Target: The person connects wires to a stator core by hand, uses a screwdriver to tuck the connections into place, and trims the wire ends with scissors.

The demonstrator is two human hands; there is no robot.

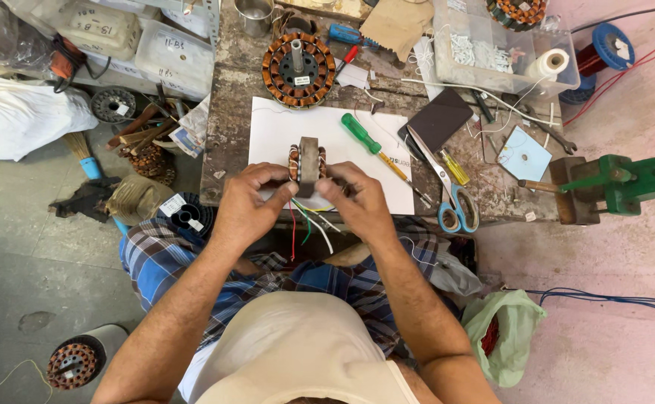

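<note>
Both hands hold 1 small motor core point(307, 164) upright over a white sheet point(282, 131) on the counter point(230, 97). The left hand point(247, 203) is closed on its near left side, fingertips pinching by the copper winding; the right hand point(359, 200) is clamped on the right side. The core is a stack of grey steel with copper coils showing at each flank, so it likely feels dense and stiff for its size. The steel band between the hands looks the safest place to grip; the varnished copper is probably easy to nick. Thin red, green and white wires point(306, 223) trail from below the fingers and would tear if pulled. Just beyond the right hand lies a green screwdriver point(365, 137).
</note>
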